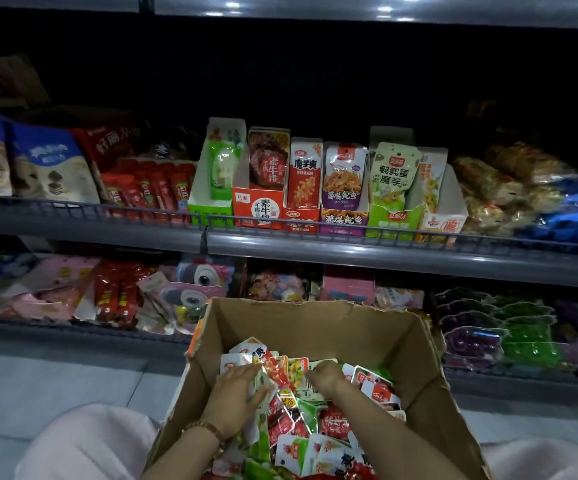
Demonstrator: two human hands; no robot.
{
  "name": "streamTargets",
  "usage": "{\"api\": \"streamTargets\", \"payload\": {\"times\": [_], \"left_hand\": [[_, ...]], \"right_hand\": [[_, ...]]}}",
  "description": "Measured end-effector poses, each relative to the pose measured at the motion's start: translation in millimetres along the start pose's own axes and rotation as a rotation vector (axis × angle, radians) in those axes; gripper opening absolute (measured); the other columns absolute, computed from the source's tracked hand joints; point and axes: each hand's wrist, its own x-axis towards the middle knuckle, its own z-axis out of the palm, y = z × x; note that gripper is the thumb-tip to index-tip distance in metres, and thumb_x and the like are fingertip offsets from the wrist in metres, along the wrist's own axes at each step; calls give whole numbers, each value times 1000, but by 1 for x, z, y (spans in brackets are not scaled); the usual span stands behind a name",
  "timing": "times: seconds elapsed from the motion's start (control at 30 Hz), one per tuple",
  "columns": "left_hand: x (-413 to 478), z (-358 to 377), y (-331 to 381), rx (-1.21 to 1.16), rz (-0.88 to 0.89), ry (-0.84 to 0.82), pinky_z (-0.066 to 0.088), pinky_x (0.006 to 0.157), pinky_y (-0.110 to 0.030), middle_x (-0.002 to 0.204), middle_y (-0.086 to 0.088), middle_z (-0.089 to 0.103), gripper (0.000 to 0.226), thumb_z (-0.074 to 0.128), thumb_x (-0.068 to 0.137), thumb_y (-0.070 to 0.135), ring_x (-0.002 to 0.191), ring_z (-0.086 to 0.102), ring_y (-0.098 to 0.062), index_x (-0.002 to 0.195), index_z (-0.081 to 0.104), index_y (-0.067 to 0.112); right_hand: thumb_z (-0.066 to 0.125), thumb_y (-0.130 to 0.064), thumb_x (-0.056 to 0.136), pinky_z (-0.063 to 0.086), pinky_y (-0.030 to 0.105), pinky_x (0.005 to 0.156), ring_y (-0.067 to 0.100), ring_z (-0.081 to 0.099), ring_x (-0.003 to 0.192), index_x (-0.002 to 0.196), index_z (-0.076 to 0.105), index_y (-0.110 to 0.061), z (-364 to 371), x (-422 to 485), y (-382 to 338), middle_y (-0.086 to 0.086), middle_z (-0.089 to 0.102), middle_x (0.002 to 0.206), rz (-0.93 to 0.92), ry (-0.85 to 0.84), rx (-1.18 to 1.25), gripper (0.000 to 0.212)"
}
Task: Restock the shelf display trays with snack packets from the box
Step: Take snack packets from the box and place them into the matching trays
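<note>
Here, I have both hands down in the cardboard box [315, 318], on the loose pile of snack packets [318, 422] filling its bottom. My left hand [241, 393] lies with fingers spread across a pale packet at the pile's left side, and my right hand [325, 377] sits just beside it toward the middle, fingertips bent down into the packets, though I cannot tell whether they pinch one. The display trays [256, 206] stand in a row on the shelf [384, 252] above and beyond the box, well apart from both hands, with packets upright inside.
</note>
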Motion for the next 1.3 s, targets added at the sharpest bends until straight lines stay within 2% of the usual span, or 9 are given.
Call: {"api": "streamTargets", "payload": {"times": [0.13,0.27,0.43,0.57,0.73,0.87,1.0,1.13,1.3], "left_hand": [[2,0,3,5,-6,-26,21,115,-32,149,5,35,95,11,74,84,138,28,-15,146,30,25],[4,5,5,-15,-15,-35,24,113,-32,148,7,37,101,4,68,87,136,31,-13,144,32,27],[6,8,7,-66,2,13,26,113,-29,147,5,38,58,35,94,55,136,31,-12,144,33,25],[5,8,8,-115,-17,-2,26,112,-28,147,5,38,69,27,88,64,136,31,-12,144,34,25],[6,2,6,-256,-34,5,27,113,-31,147,4,38,110,6,62,92,137,30,-15,144,33,25],[4,-14,27,-364,-30,41,27,109,-27,145,8,37,61,40,91,57,138,29,-13,143,33,26],[6,-33,64,-764,-31,23,41,78,-6,112,25,53,40,55,88,44,105,54,4,125,42,32],[19,-48,95,-1136,-72,34,53,76,-17,97,5,72,44,63,79,38,91,69,-11,115,60,12],[33,-86,140,-1362,16,-31,56,73,-19,99,-6,73,30,59,84,30,91,70,-16,102,65,7]], "right_hand": [[60,-17,86,38,22,62,8,44,55,59,47,-16,14,5,-11,-2,49,62,79,13,155,30],[64,-14,83,47,20,76,16,63,83,81,72,-7,21,-1,-9,10,69,89,101,72,242,10],[73,-10,78,49,24,88,18,60,84,61,58,-19,26,0,-6,-1,63,75,98,86,377,24],[75,-13,78,46,21,89,16,60,88,89,72,-13,31,0,-5,2,68,96,101,75,437,12],[62,-12,89,47,28,80,20,59,85,76,59,-13,8,-15,-3,8,64,92,18,54,613,13],[56,-13,92,55,27,81,22,67,96,88,58,-7,-52,-45,0,13,69,103,-126,-90,781,8],[53,-9,92,57,24,71,18,70,86,85,54,-7,-102,-79,-4,11,72,93,-224,-164,1042,8],[55,-7,86,58,25,67,17,71,80,89,57,-7,-134,-102,-9,12,72,92,-248,-201,1302,4],[91,-7,41,57,26,53,20,72,70,82,69,-4,-156,-116,-15,17,72,86,-267,-238,1568,47]]}}
